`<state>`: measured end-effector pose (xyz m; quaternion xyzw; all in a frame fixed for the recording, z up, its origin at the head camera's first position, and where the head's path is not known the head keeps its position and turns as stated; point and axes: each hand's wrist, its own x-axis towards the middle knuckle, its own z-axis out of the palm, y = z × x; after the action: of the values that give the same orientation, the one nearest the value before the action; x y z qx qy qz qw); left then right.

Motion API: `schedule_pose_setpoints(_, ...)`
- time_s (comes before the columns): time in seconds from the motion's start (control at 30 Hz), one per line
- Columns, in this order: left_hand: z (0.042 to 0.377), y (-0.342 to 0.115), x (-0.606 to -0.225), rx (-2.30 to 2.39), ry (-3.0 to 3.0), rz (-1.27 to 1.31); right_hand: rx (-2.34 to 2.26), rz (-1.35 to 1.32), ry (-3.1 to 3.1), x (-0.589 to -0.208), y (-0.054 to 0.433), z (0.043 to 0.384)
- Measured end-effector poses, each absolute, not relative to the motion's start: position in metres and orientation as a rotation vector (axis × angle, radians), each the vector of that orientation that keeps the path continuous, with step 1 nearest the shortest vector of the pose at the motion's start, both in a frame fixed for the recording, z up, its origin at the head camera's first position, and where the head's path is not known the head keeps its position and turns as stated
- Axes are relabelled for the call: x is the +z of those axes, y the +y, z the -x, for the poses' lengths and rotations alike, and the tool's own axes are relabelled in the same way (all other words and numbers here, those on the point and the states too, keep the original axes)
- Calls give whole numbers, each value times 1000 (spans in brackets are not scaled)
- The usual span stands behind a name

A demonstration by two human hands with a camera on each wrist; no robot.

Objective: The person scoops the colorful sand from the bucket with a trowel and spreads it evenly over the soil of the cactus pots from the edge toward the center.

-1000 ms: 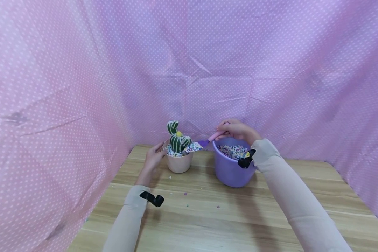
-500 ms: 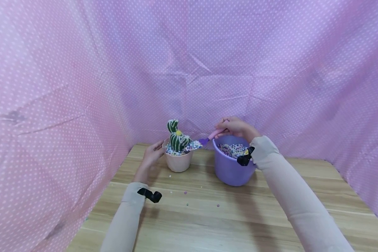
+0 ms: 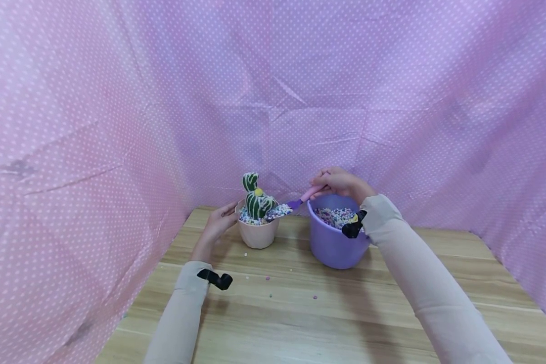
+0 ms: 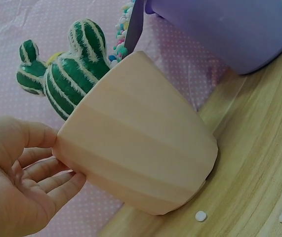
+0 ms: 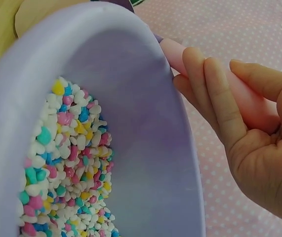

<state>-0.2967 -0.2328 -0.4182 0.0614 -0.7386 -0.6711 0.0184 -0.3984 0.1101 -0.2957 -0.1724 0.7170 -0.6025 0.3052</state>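
Note:
My right hand [image 3: 338,183] grips the pink handle [image 5: 249,98] of a small trowel with a purple neck [image 3: 294,204]. Its blade carries colourful pebbles [image 3: 279,211] and overlaps the right rim of a pale peach pot [image 3: 257,236]. A green cactus with white stripes [image 3: 257,205] stands in this pot, pebbles around its base. My left hand [image 4: 27,173] touches the pot's left side, fingertips right at the rim and just below it. Beneath my right hand stands a purple bucket [image 3: 334,247] with more pebbles [image 5: 74,163] inside; its wall hides part of the trowel in the right wrist view.
Several stray pebbles [image 3: 315,298] lie on the wooden table [image 3: 291,328] in front of the pot and bucket. Pink polka-dot cloth [image 3: 273,76] hangs behind and along both sides.
The loaded trowel drew slightly forward, then tipped a little at the pot's rim. Both hands keep nearly the same places; the left forearm has shifted slightly left.

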Motion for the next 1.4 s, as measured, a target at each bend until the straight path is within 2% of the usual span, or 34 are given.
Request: schedule_pose_setpoints(1.4,298,-235,-418,-2078,-2327,-186,-1553,532,1901,-295,105,400)
